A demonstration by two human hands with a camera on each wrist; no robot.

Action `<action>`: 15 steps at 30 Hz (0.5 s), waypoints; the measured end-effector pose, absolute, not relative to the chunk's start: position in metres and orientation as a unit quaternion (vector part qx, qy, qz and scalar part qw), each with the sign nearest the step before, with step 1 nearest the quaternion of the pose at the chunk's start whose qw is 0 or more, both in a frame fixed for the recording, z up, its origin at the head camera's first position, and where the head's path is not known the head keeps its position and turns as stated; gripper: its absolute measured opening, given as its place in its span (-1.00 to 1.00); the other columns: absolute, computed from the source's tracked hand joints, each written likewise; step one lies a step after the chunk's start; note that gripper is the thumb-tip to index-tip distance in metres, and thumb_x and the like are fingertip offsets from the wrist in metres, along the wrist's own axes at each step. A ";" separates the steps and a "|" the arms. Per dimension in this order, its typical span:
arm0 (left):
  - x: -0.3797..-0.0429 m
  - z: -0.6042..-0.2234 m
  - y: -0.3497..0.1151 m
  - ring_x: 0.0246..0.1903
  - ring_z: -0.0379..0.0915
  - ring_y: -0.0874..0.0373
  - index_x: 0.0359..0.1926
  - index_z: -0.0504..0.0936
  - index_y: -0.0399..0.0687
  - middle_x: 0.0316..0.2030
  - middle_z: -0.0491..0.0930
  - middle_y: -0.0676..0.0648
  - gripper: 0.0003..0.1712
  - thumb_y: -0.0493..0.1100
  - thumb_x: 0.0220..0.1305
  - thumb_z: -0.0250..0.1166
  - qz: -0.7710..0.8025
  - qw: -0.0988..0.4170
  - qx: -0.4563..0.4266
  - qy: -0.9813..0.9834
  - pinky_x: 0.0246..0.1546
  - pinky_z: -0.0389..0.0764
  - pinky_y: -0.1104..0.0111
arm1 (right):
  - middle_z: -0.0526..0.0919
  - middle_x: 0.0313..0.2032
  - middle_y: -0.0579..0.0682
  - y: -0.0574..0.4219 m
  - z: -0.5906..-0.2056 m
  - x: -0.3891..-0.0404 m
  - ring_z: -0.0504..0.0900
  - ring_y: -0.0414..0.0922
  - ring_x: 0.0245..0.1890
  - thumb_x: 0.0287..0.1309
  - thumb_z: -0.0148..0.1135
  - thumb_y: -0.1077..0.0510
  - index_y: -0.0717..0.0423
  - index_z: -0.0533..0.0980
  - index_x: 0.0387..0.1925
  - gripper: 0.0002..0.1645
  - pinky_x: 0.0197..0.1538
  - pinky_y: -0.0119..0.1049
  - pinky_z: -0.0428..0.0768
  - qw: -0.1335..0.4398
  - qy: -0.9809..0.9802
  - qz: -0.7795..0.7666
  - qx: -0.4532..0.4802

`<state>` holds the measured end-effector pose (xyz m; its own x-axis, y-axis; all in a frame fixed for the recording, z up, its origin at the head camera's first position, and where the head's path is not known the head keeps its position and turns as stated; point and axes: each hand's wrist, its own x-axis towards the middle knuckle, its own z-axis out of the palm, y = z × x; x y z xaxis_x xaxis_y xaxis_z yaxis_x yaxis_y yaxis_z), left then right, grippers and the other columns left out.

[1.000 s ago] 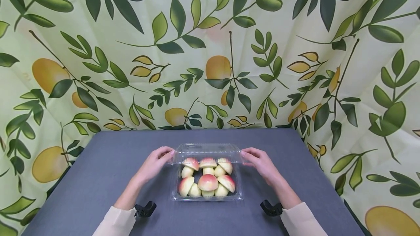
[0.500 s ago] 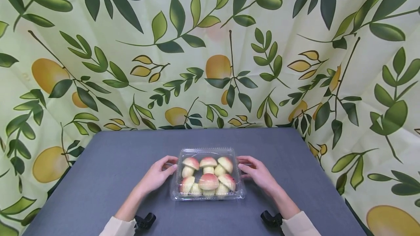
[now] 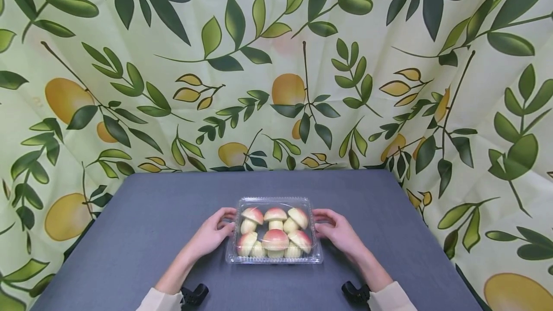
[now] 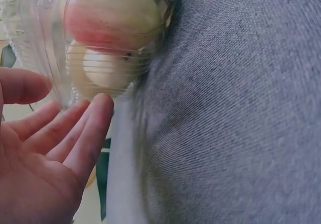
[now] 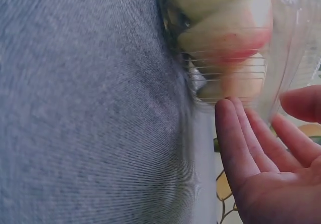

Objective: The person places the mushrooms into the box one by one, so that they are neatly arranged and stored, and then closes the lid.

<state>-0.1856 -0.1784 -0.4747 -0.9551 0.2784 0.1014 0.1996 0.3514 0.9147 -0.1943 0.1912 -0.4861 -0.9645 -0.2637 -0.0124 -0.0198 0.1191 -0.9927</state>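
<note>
A clear plastic clamshell box [image 3: 274, 259] lies on the table with its lid down over the base. Inside are several cream mushroom-shaped pieces [image 3: 275, 240] with red-blushed caps, in two rows. At the box's left side is my left hand [image 3: 211, 234], its long fingers [image 4: 93, 128] fairly straight against the ribbed wall and its thumb near the rim. My right hand [image 3: 339, 234] mirrors it on the right side. There, extended fingers [image 5: 233, 138] meet the wall below the rim, with the thumb beside the lid edge. Whether either thumb presses the rim is unclear.
A blue-grey cloth covers the table [image 3: 173, 191]. Behind and at both sides hangs a pale curtain [image 3: 259, 124] printed with leaves and orange fruit. A black wrist mount [image 3: 194, 295] sits on the left wrist and another black mount [image 3: 355, 293] on the right.
The lid, raised at the back a second ago, has come down over the pieces. Both hands have moved from the lid's raised edge down to the box's sides, and settled a little since.
</note>
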 end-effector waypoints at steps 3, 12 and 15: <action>-0.187 -0.477 -0.177 -0.09 0.65 -0.10 0.28 0.38 -0.41 0.10 0.53 -0.39 -0.57 -0.36 0.47 0.15 0.560 0.042 0.145 0.815 -0.18 0.67 0.32 | 0.57 0.11 0.35 0.190 -0.488 -0.196 0.68 0.09 -0.02 0.32 0.22 0.36 0.42 0.39 0.29 -0.46 -0.09 -0.23 0.70 0.082 0.745 -0.656 -0.085; -0.183 -0.471 -0.177 -0.01 0.63 -0.19 0.38 0.28 -0.45 0.20 0.44 -0.46 -0.48 -0.32 0.50 0.10 0.581 0.070 0.144 0.798 -0.05 0.65 0.33 | 0.60 0.11 0.31 0.189 -0.485 -0.192 0.67 0.06 0.02 0.35 0.23 0.31 0.35 0.44 0.29 -0.49 -0.08 -0.26 0.69 0.060 0.754 -0.652 -0.060; -0.179 -0.467 -0.179 0.04 0.60 -0.21 0.44 0.21 -0.46 0.26 0.36 -0.50 -0.40 -0.32 0.47 0.10 0.591 0.090 0.148 0.788 0.02 0.64 0.30 | 0.59 0.11 0.32 0.191 -0.481 -0.185 0.67 0.04 0.01 0.36 0.23 0.29 0.36 0.41 0.32 -0.46 -0.07 -0.26 0.69 0.070 0.760 -0.643 -0.069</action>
